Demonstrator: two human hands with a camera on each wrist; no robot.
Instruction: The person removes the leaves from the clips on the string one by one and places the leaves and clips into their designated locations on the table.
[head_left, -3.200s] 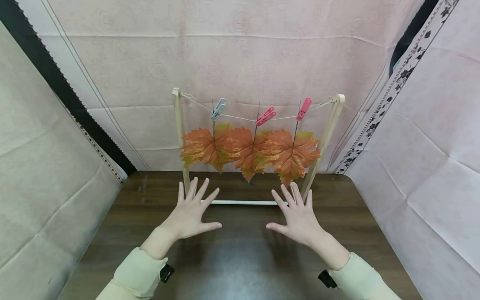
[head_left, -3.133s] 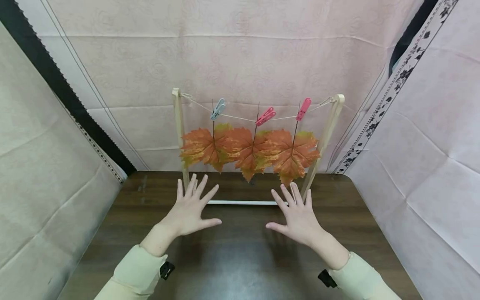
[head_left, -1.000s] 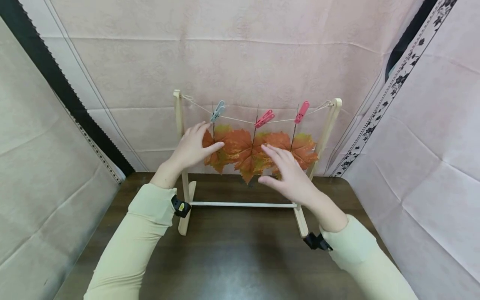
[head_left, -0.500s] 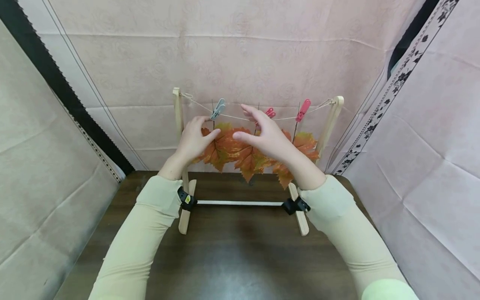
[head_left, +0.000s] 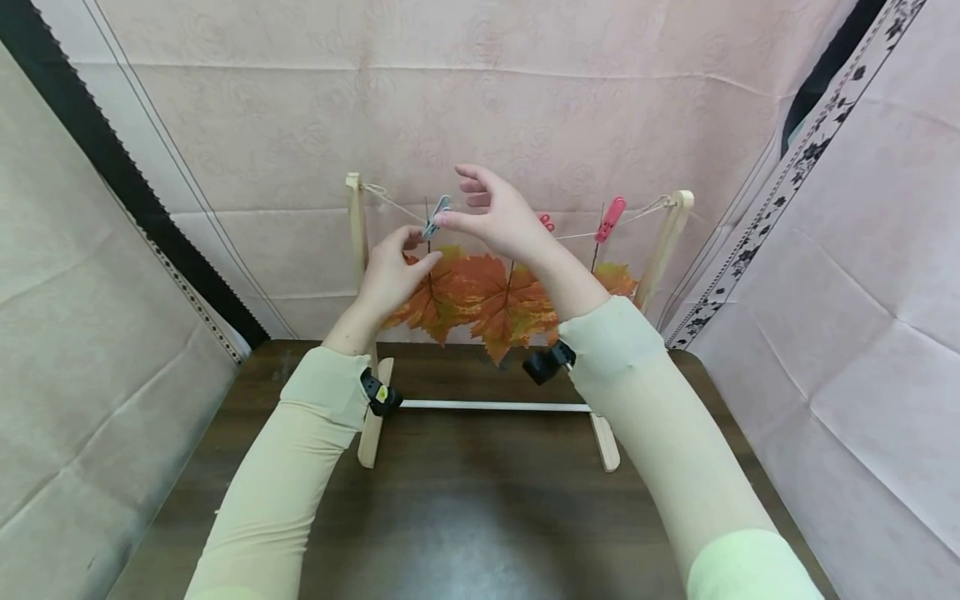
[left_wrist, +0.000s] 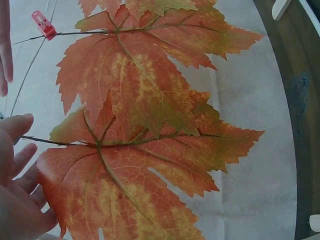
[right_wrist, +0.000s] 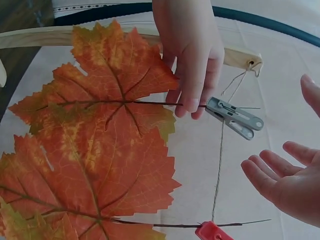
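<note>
Three orange artificial maple leaves hang by their stems from a string [right_wrist: 219,165] on a small wooden rack [head_left: 667,242]. A light blue clothespin [right_wrist: 235,117] clips the stem of the left leaf [right_wrist: 125,75]. My left hand [head_left: 390,271] is beside that stem just under the blue clothespin, fingers bent and thumb apart. My right hand [head_left: 502,212] hovers right of the blue clothespin, fingers spread; its thumb overlaps the clothespin in the head view but is apart from it in the right wrist view. Pink clothespins hold the middle leaf [head_left: 498,304] and the right leaf [head_left: 618,279].
The rack stands on a dark wooden table [head_left: 480,508], with a white crossbar [head_left: 487,406] low between its feet. Pale cloth [head_left: 525,117] hangs behind and at both sides. My right forearm passes in front of the right leaf.
From spread low before the rack, both hands have risen. The left went up to the blue clothespin; the right followed, moving up and left across the leaves. Clothespins and leaves stay in place.
</note>
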